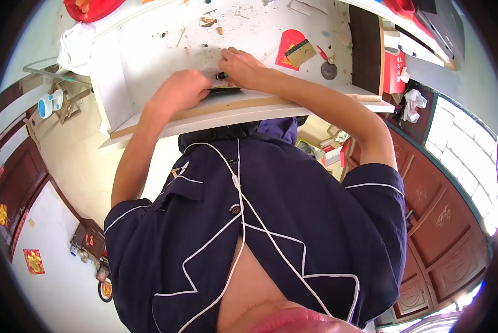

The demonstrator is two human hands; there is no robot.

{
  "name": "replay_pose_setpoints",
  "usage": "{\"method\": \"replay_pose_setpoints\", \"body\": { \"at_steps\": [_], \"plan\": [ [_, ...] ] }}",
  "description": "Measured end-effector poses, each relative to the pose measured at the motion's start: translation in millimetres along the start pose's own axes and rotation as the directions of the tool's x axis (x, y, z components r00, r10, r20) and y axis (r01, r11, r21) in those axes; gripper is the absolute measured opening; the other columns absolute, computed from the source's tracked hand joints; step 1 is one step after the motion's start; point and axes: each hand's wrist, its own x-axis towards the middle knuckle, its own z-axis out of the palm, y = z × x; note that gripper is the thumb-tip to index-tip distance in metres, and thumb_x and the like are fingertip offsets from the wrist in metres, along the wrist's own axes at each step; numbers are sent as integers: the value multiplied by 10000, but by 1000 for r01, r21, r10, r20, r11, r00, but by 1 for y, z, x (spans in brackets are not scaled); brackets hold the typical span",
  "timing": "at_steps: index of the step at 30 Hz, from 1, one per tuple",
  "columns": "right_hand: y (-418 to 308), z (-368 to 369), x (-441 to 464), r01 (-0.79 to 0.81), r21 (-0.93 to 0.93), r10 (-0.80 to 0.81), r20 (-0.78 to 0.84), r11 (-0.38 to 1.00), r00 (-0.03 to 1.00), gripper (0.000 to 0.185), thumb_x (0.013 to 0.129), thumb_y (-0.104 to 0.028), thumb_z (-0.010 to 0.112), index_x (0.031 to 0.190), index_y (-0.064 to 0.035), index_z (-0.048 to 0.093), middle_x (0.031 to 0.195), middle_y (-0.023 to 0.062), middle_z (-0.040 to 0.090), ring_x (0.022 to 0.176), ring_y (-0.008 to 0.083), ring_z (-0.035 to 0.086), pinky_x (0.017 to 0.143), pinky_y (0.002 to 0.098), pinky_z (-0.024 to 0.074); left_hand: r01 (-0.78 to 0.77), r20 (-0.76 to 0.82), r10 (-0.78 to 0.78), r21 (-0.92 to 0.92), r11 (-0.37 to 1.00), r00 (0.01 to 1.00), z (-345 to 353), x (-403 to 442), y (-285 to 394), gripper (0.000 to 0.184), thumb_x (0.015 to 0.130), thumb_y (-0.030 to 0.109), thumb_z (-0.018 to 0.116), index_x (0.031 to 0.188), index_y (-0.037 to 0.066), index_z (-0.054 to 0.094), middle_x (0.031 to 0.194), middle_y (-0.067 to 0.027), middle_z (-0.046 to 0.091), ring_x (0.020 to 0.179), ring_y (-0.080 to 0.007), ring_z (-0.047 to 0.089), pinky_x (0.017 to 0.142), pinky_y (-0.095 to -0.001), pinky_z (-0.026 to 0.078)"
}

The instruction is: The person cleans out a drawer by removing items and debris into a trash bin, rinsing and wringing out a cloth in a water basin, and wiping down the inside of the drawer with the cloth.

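Both hands work low inside a white drawer (149,61), close to its front wall. My left hand (186,89) is slightly blurred, its fingers curled down and mostly hidden. Just to its right, my right hand (240,67) has its fingers bent together, and what they hold, if anything, is hidden. A small dark green item (221,76) shows between the two hands, touching or very near the right one; its kind is unclear. Beneath them a flat black thing (224,90) lies along the front wall.
Inside the drawer are a red envelope (288,44), a gold card (301,54), a dark round disc (329,70), a red-handled tool (321,53) and scattered scraps. A red box (394,71) stands right of it. A white cloth (76,47) hangs at the left.
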Motion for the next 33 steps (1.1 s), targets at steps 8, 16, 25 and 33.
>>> {"method": "replay_pose_setpoints", "body": {
  "at_steps": [8, 16, 25, 33],
  "plan": [
    [5, -49, -24, -215, 320, 207, 59, 923, 977, 248, 807, -121, 727, 969, -3, 580, 859, 194, 674, 856, 387, 662, 757, 461, 518, -65, -577, -25, -134, 989, 816, -23, -8, 18, 136, 884, 137, 650, 816, 19, 652, 1087, -115, 663, 981, -285, 629, 832, -415, 511],
    [10, -92, -74, -416, 329, 495, -211, 848, 843, 287, 801, -161, 782, 905, 25, 589, 790, 177, 671, 741, 358, 662, 678, 412, 518, 292, -449, -506, -464, 836, 736, -42, -4, -1, 240, 954, 191, 652, 853, -18, 592, 582, -188, 479, 490, -260, 401, 514, -347, 359],
    [-10, -78, -25, -180, 756, 537, -255, 629, 804, 319, 786, -209, 824, 921, 27, 657, 893, 149, 709, 796, 199, 692, 708, 325, 549, -101, -202, -554, -973, 208, 807, -31, 46, 36, 340, 1019, 310, 579, 1066, -14, 673, 798, 8, 628, 701, -77, 600, 677, -252, 552],
    [27, -83, -67, -19, 557, 272, -375, 830, 886, 256, 792, -178, 801, 954, -11, 695, 1004, 121, 699, 853, 265, 680, 774, 373, 552, 9, -198, -581, -943, 334, 789, -13, 54, 28, 358, 927, 323, 705, 1035, -18, 695, 860, -30, 695, 684, -76, 579, 590, -242, 474]
  ]
}}
